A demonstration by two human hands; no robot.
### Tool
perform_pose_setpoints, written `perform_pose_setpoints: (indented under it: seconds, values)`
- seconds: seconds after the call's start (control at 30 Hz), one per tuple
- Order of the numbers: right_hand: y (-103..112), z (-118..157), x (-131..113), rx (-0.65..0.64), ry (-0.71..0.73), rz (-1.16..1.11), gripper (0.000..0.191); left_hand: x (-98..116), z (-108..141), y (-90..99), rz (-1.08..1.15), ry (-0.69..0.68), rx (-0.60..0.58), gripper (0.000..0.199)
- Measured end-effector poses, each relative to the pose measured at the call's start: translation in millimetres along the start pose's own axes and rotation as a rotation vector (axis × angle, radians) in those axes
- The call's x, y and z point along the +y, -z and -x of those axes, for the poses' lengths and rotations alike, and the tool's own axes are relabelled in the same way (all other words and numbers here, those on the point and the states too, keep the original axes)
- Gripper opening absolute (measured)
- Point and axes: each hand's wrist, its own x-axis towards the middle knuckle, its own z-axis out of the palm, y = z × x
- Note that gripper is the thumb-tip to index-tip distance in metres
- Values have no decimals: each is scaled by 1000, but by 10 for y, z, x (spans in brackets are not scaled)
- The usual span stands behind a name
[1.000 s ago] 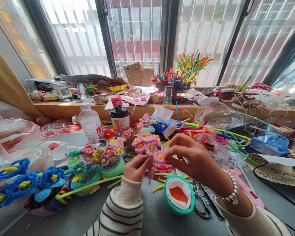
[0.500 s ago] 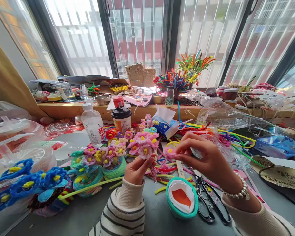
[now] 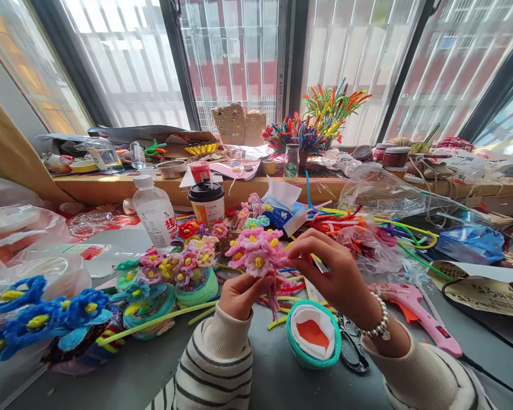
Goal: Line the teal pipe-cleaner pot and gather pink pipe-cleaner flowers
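Note:
Closed around the stems of a bunch of pink fuzzy flowers is my left hand, near the middle of the view. My right hand is at the bunch's right side, its thumb and index finger pinched on a pink flower that touches the other blooms. Thin pink stems hang below my left hand. A teal-rimmed cup lined with white material, orange inside, stands on the grey table below my hands. Black-handled scissors lie beside the cup, partly hidden by my right wrist.
A pink glue gun lies right of my right wrist. Blue flowers and small flower pots stand at the left. Behind are a plastic bottle, a lidded cup and coloured pipe cleaners.
My right hand has moved left, bringing its pink flower against the bunch in my left hand. The glue gun has come into fuller view as my right arm shifted.

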Motion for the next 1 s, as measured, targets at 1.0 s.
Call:
perform_pose_setpoints:
  seconds: [1.0]
  values:
    - [-99,82,104,-276,-453,-579,17,-7,-73,29,22,23,263,23]
